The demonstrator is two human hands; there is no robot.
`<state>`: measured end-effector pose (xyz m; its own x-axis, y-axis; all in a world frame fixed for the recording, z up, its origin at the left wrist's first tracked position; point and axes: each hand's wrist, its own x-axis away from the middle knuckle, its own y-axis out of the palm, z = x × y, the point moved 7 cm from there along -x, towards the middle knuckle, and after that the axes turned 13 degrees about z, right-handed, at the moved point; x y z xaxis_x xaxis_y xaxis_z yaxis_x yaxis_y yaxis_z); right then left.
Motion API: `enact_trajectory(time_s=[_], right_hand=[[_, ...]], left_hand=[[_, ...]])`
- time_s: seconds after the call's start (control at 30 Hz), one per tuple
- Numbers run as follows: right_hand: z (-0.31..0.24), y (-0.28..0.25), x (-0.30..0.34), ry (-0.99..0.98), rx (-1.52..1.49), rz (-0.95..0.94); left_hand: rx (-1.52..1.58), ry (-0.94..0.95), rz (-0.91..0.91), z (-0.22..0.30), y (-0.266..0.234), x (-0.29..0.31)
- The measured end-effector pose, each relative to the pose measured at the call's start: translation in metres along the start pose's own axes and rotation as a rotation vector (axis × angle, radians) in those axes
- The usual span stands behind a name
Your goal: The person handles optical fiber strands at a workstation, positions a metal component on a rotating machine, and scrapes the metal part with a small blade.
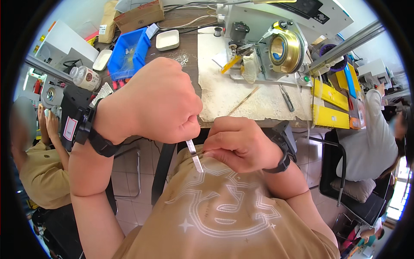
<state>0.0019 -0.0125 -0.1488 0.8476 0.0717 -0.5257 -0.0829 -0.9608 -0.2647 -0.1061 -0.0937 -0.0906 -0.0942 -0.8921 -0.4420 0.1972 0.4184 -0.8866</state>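
Observation:
My left hand point(161, 101) is a closed fist in front of my chest, above the front edge of the table. From under it a narrow strip of white segments point(196, 162) with a dark gap sticks out downward; the rest is hidden in the fist. Close beside it on the right, my right hand point(241, 144) is closed, thumb and forefinger pinched together near the strip. What the right fingertips hold, if anything, is hidden. Another white ridged piece point(102, 93) shows behind my left wrist; I cannot tell whether it belongs to the same strip.
A machine with a brass-coloured wheel point(285, 51) stands on a stained white sheet point(217, 101). Tweezers point(286, 98) and a thin stick point(244, 101) lie there. Leftward are a blue bin point(120, 62), a white dish point(167, 40) and a jar point(85, 77). Other people sit on both sides.

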Motion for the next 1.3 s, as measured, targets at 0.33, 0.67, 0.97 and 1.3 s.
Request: enact_trajectory(time_s=[0.33,0.67,0.97,1.3], right_hand=[[0.004,0.0,0.003,-0.002,0.023,0.024],[-0.005,0.013,0.023,-0.089,-0.01,-0.137],[-0.012,-0.012,-0.006,0.013,-0.005,-0.031],[-0.005,-0.015,-0.015,0.041,-0.005,-0.036]], left_hand=[[0.001,-0.02,-0.004,-0.007,0.001,0.001],[0.019,-0.097,-0.011,-0.016,-0.002,0.003],[-0.033,-0.004,-0.039,0.007,-0.005,-0.007],[0.003,0.032,-0.062,0.015,-0.001,-0.012]])
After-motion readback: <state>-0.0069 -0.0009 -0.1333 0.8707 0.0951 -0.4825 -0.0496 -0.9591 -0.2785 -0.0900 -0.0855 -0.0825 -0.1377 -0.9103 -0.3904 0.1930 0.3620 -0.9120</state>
